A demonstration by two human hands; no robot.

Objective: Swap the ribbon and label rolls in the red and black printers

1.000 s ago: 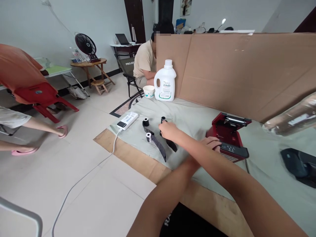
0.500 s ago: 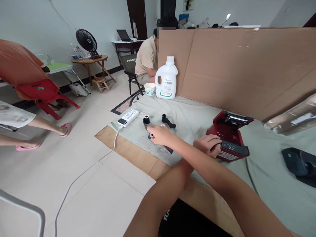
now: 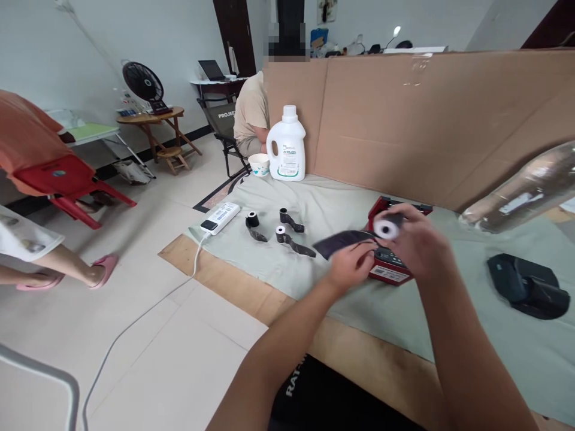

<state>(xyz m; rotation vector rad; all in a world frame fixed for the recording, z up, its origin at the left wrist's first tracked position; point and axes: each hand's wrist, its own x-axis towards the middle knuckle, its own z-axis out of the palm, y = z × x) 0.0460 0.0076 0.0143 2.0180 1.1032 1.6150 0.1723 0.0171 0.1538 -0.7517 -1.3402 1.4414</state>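
Note:
My right hand (image 3: pixel 420 242) is raised in front of the small red printer (image 3: pixel 390 272), gripping a paper roll (image 3: pixel 387 228) with a white core and black outer side. From the roll a loose black strip (image 3: pixel 341 240) trails to the left. My left hand (image 3: pixel 354 265) is closed at the strip, its fingertips pinched close to the roll. Behind my hands the printer's lid stands open; its inside is mostly hidden. To the left on the cloth lie three similar rolls with black tails: one roll (image 3: pixel 252 219), a second roll (image 3: pixel 281 233) and a third roll (image 3: pixel 284 215).
On the grey-green cloth (image 3: pixel 251 263) are a white power bank (image 3: pixel 221 217) with a cable, a white detergent jug (image 3: pixel 287 146), a paper bowl (image 3: pixel 259 164) and a black device (image 3: pixel 526 286). A cardboard wall (image 3: pixel 404 131) stands behind. Two other people (image 3: pixel 250 114) are nearby.
My right hand has left the rolls, taking one up, and moved right to the printer. My left hand has come off the printer leftward onto the strip. My crossed arms are now uncrossed.

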